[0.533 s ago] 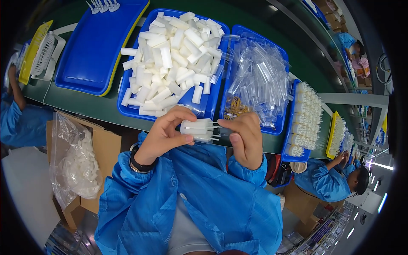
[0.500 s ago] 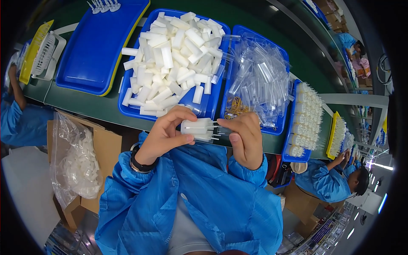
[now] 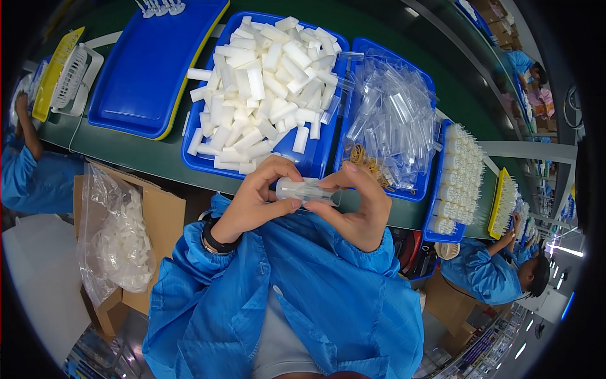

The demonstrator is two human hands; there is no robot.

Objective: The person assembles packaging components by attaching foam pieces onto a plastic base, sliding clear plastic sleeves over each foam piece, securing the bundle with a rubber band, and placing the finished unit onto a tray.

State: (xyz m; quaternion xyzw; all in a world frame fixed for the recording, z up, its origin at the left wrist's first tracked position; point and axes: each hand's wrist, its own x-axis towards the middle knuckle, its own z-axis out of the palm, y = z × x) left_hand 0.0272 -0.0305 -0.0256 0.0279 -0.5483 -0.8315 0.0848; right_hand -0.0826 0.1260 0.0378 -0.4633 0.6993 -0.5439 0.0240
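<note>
In front of my chest, my left hand [image 3: 255, 197] is closed on a white foam piece [image 3: 291, 189], with fingers above it and the thumb below. A clear plastic sleeve [image 3: 336, 197] lies around or along its right end; how far it reaches over the foam is hard to see. My right hand [image 3: 363, 211] pinches the sleeve between thumb and forefinger. Just beyond both hands is a blue tray [image 3: 307, 165] heaped with white foam blocks [image 3: 255, 82]. To its right, another blue tray [image 3: 413, 192] bears clear plastic sleeves [image 3: 391, 114] and tan rubber bands [image 3: 361, 158].
Far left is a blue tray [image 3: 148, 76] with several white stemmed parts [image 3: 165, 7]. At right, a blue tray [image 3: 442, 237] holds rows of white parts with thin stems [image 3: 457, 170]. Left of me stands a cardboard box [image 3: 165, 221] with a plastic bag [image 3: 120, 246]. Co-workers [image 3: 489, 268] sit on both sides.
My right forefinger and thumb have moved from the thin stems at the foam's right end to a pinch on the clear sleeve. The stems now show less. My left hand keeps its hold.
</note>
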